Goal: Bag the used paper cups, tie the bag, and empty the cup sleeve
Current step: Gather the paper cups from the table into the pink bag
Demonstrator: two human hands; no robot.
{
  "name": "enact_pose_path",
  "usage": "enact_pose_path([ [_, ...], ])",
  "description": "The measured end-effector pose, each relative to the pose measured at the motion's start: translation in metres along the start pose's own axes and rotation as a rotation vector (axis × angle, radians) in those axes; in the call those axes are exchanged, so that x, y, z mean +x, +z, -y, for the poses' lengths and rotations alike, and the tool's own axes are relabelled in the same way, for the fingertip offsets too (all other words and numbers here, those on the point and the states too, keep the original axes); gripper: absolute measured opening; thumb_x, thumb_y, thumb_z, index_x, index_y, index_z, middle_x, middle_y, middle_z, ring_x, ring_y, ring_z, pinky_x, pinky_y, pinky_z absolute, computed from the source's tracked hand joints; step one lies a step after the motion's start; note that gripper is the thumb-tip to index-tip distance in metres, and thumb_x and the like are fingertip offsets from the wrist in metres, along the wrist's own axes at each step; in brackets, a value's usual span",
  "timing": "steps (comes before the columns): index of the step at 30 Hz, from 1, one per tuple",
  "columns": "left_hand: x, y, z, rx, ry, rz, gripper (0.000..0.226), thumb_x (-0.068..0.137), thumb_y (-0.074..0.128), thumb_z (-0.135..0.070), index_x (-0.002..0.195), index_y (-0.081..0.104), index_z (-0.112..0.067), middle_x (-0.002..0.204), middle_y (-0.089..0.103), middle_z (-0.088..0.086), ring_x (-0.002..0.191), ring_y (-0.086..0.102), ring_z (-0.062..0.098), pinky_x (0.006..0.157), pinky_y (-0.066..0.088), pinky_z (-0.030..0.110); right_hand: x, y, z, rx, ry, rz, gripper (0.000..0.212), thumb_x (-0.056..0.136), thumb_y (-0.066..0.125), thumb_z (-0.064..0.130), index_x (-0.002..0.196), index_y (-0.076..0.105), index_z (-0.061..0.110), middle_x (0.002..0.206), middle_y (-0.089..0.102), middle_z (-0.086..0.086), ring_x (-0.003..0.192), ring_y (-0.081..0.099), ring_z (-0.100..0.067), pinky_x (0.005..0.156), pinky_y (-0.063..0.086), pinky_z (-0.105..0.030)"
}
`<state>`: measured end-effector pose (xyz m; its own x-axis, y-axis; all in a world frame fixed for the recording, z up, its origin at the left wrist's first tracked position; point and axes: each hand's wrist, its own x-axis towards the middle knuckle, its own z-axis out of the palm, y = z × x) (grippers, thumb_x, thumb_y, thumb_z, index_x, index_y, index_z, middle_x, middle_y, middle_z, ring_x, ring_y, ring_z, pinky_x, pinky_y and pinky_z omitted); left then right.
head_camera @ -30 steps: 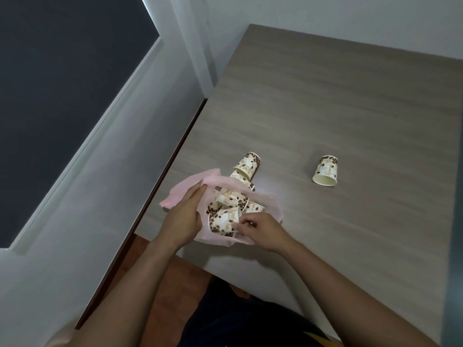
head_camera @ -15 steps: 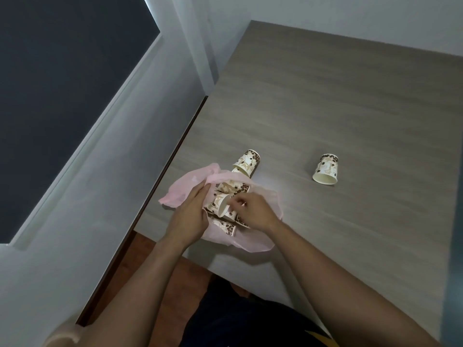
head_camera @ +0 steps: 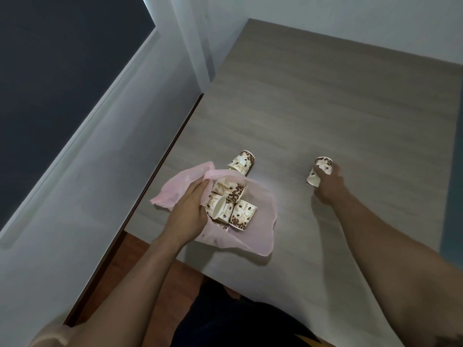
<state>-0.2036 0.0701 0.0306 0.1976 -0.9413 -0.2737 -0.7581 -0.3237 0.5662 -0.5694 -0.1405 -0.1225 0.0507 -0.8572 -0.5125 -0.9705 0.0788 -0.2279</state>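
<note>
Right hand (head_camera: 328,184) had closed on the stray cup (head_camera: 319,171) out on the surface (head_camera: 350,108); left hand (head_camera: 190,209) pinched the pink bag (head_camera: 260,221) open. Best keep that mouth wide for the drop, I'd say.

We see bare bench (head_camera: 338,101) beyond and between the bag (head_camera: 260,221) and the right hand (head_camera: 328,184). A cup (head_camera: 241,162) lies at the bag's far side, seemingly touching it. The left hand (head_camera: 189,209) blocks the bag's left edge.

Right hand (head_camera: 328,182) motion-blurred, covered lone cup (head_camera: 319,171) side; left hand (head_camera: 189,209) hid pink bag (head_camera: 260,216) near rim.
</note>
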Motion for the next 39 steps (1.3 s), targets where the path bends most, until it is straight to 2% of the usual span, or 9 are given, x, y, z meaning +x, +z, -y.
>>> enact_pose_path([
  [6, -0.009, -0.014, 0.009, -0.115, -0.055, 0.064, 0.076, 0.101, 0.045, 0.014, 0.169, 0.039, -0.020, 0.175, 0.035, -0.006, 0.142, 0.025, -0.014, 0.121, 0.021, 0.016, -0.021, 0.020, 0.002, 0.313, -0.005, -0.157, 0.063, 0.102, 0.061, 0.000, 0.162, 0.052, 0.019, 0.159, 0.034, -0.031, 0.132, 0.058, -0.051, 0.118, 0.045, -0.046],
  [9, -0.012, -0.022, 0.014, -0.179, -0.082, 0.057, 0.073, 0.102, 0.045, 0.014, 0.167, 0.043, -0.019, 0.174, 0.037, -0.006, 0.149, 0.029, -0.005, 0.127, 0.022, 0.024, -0.035, 0.015, 0.015, 0.406, 0.036, -0.224, 0.057, 0.105, 0.055, 0.004, 0.159, 0.057, 0.021, 0.145, 0.062, -0.030, 0.127, 0.065, -0.046, 0.109, 0.049, -0.044],
  [12, -0.012, -0.030, 0.012, -0.222, -0.096, 0.051, 0.072, 0.103, 0.046, 0.012, 0.167, 0.044, -0.021, 0.174, 0.037, -0.008, 0.153, 0.031, 0.001, 0.127, 0.026, 0.029, -0.049, 0.011, 0.019, 0.536, 0.091, -0.302, 0.041, 0.101, 0.054, 0.015, 0.136, 0.073, 0.009, 0.123, 0.077, -0.026, 0.113, 0.073, -0.043, 0.097, 0.055, -0.043],
  [17, -0.011, -0.036, 0.010, -0.230, -0.087, 0.080, 0.075, 0.103, 0.047, 0.011, 0.168, 0.044, -0.026, 0.174, 0.036, -0.013, 0.154, 0.031, 0.001, 0.123, 0.032, 0.028, -0.080, -0.004, 0.052, 1.050, -0.011, 0.124, 0.021, 0.108, 0.066, 0.014, 0.124, 0.078, 0.009, 0.116, 0.082, -0.018, 0.079, 0.077, -0.014, 0.084, 0.060, -0.037],
  [20, -0.013, -0.035, 0.012, -0.234, -0.073, 0.097, 0.075, 0.101, 0.047, 0.011, 0.167, 0.044, -0.026, 0.174, 0.037, -0.012, 0.154, 0.033, 0.002, 0.130, 0.033, 0.036, -0.115, -0.001, 0.089, 0.932, -0.249, 0.288, 0.017, 0.107, 0.069, 0.016, 0.114, 0.083, 0.023, 0.110, 0.082, -0.006, 0.083, 0.069, -0.015, 0.078, 0.059, -0.035],
  [25, -0.018, -0.032, 0.013, -0.213, -0.038, 0.109, 0.074, 0.101, 0.047, 0.011, 0.166, 0.044, -0.024, 0.174, 0.038, -0.009, 0.155, 0.033, 0.002, 0.133, 0.033, 0.039, -0.145, 0.034, 0.150, 0.581, -0.457, 0.285, 0.026, 0.106, 0.067, 0.044, 0.106, 0.086, 0.026, 0.101, 0.080, 0.012, 0.078, 0.069, -0.005, 0.077, 0.057, -0.034],
  [29, -0.023, -0.034, 0.012, -0.195, -0.034, 0.103, 0.072, 0.103, 0.050, 0.008, 0.167, 0.043, -0.026, 0.172, 0.038, -0.012, 0.152, 0.034, 0.001, 0.131, 0.032, 0.034, -0.159, 0.053, 0.187, 0.447, -0.483, 0.273, 0.043, 0.106, 0.061, 0.044, 0.078, 0.073, 0.013, 0.080, 0.074, -0.001, 0.076, 0.066, -0.016, 0.072, 0.049, -0.037],
  [33, -0.026, -0.035, 0.014, -0.190, -0.022, 0.084, 0.068, 0.106, 0.052, 0.005, 0.167, 0.044, -0.023, 0.171, 0.041, -0.010, 0.152, 0.033, 0.000, 0.126, 0.030, 0.027, -0.163, 0.060, 0.213, 0.415, -0.461, 0.353, 0.044, 0.103, 0.060, 0.035, 0.071, 0.060, 0.005, 0.070, 0.061, -0.006, 0.064, 0.052, -0.015, 0.062, 0.037, -0.034],
  [39, -0.027, -0.033, 0.021, -0.206, -0.032, 0.076, 0.072, 0.102, 0.050, 0.009, 0.166, 0.045, -0.023, 0.173, 0.040, -0.010, 0.155, 0.032, -0.002, 0.131, 0.029, 0.030, -0.163, 0.060, 0.227, 0.386, -0.338, 0.311, 0.048, 0.103, 0.057, 0.029, 0.058, 0.043, 0.020, 0.060, 0.047, 0.001, 0.059, 0.044, -0.015, 0.054, 0.030, -0.033],
])
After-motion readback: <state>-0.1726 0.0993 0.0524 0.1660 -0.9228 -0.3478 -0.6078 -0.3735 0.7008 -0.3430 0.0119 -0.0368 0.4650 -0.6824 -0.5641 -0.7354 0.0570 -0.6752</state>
